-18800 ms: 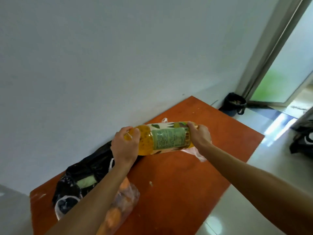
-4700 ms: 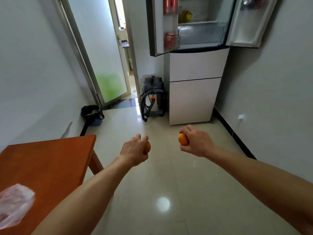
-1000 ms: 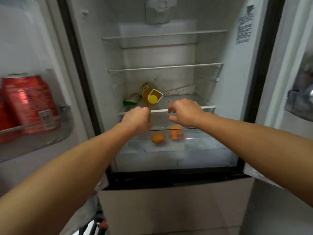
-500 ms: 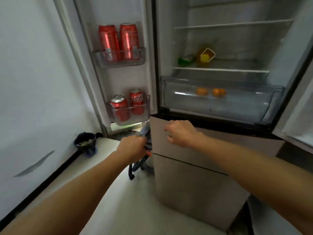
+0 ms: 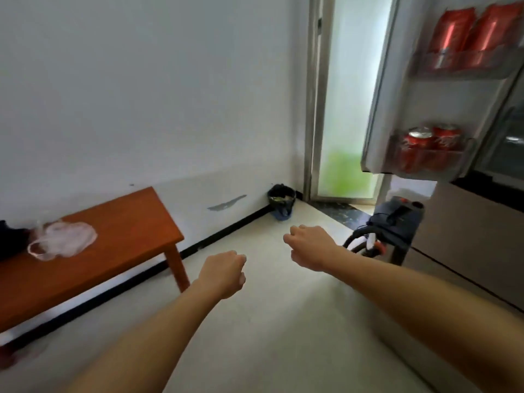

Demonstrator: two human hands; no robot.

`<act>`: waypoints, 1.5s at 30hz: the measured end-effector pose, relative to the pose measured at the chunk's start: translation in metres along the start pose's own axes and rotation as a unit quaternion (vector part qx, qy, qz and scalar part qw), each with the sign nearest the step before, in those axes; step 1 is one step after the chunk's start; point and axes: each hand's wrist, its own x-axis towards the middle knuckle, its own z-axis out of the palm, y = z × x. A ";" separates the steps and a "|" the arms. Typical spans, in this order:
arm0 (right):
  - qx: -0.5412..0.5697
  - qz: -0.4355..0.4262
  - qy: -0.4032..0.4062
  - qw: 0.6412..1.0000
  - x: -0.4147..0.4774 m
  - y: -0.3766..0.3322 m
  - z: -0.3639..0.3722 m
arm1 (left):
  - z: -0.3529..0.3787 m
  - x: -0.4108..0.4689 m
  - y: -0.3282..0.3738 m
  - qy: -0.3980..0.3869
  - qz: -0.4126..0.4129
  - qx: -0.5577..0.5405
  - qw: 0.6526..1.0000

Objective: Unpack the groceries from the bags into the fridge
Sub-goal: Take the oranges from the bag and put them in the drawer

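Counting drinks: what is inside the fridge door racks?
Two red cans in the upper rack, two more in the lower rack; the rack fronts cover their lower parts.

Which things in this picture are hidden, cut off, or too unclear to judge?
- Black bag, head view: cut by the left edge; contents unseen.
- Clear bag: the crumpled plastic hides whether anything remains inside.
- Fridge interior: cut by the right edge, blurred.
- Upper cans: blurred, labels unreadable.
- Left hand, right hand: curled, backs to camera; palms hidden.
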 end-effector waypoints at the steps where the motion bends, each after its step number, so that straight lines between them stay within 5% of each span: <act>1: 0.009 -0.014 0.006 1.000 0.020 -0.028 -0.001 | 0.005 -0.016 -0.030 -0.007 -0.016 -0.003 1.000; 10: 0.063 -0.178 0.061 0.980 0.162 -0.269 -0.025 | 0.029 -0.135 -0.261 -0.039 -0.168 0.004 0.985; 31: 0.063 -0.381 0.055 0.921 0.496 -0.538 -0.039 | 0.095 -0.187 -0.579 -0.050 -0.420 -0.058 0.904; 45: 0.079 -0.387 0.017 0.919 0.629 -0.760 -0.038 | 0.163 -0.261 -0.817 -0.076 -0.416 -0.062 0.904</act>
